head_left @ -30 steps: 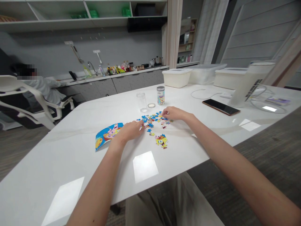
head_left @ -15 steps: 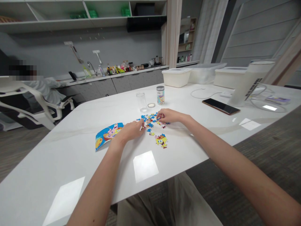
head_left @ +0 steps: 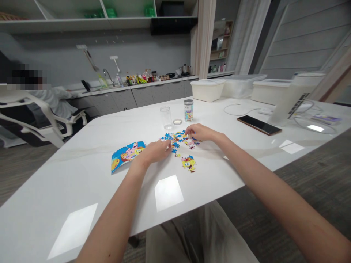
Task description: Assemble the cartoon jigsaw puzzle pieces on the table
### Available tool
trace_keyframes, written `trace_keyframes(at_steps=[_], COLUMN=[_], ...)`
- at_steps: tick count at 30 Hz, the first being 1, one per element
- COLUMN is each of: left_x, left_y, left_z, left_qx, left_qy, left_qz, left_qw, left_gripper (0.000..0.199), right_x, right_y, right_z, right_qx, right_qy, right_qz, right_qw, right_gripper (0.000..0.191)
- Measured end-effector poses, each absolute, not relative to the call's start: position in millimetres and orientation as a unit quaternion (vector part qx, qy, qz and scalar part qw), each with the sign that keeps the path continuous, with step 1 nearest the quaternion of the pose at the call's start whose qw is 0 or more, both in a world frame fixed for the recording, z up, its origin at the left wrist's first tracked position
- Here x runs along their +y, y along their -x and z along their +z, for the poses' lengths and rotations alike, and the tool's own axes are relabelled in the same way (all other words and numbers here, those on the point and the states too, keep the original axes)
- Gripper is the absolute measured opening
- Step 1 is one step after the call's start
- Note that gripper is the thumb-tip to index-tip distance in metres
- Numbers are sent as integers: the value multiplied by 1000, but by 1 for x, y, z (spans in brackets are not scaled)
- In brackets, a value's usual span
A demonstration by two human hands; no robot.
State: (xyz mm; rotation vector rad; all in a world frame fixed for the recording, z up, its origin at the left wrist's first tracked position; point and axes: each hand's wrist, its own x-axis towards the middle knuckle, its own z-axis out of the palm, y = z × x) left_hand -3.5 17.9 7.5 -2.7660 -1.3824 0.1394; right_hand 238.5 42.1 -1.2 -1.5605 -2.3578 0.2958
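blue puzzle pieces [head_left: 179,138] lie partly behind left hand [head_left: 157,151] and right hand [head_left: 200,132]; i cannot tell either grip's hold.

The head-worn camera looks forward and down across the white table [head_left: 82,175] from its near side, the left hand [head_left: 157,150] and right hand [head_left: 199,132] at mid-distance, the kitchen counter [head_left: 145,94] beyond seemingly too far to read well.

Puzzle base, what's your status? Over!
Left hand, right hand at loose puzzle pieces. Joined yellow-faced section on the near side. Transparent jar beyond, apparently not blocking.
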Motion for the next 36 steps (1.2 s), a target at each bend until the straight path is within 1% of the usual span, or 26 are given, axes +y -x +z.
trace_keyframes(at_steps=[6, 14, 20, 25, 31, 33, 36], left_x=[16, 17, 19, 20, 16, 15, 17], left_y=[2, 4, 6, 4, 1, 1, 5], left_z=[8, 11, 5, 3, 4, 4, 5], left_qx=[-472, -494, -486, -475, -478, -483, -510], left_qy=[881, 867, 872, 878, 877, 874, 858], left_qz=[40, 59, 47, 48, 43, 32, 13], left_qw=[20, 27, 42, 28, 23, 34, 63], left_gripper=[31, 36, 39, 40, 36, 38, 40], right_x=[42, 44, 41, 42, 41, 39, 38], right_y=[-239, -238, -237, -238, -235, -234, -233], right_z=[-1, -1, -1, -2, -2, -2, -3], right_qx=[-824, -814, -820, -827, -833, -834, -834], right_qy=[536, 548, 546, 536, 526, 522, 522], right_qz=[110, 125, 101, 93, 101, 112, 112], right_qw=[148, 145, 140, 138, 138, 137, 140], right_gripper=[35, 31, 30, 31, 25, 21, 20])
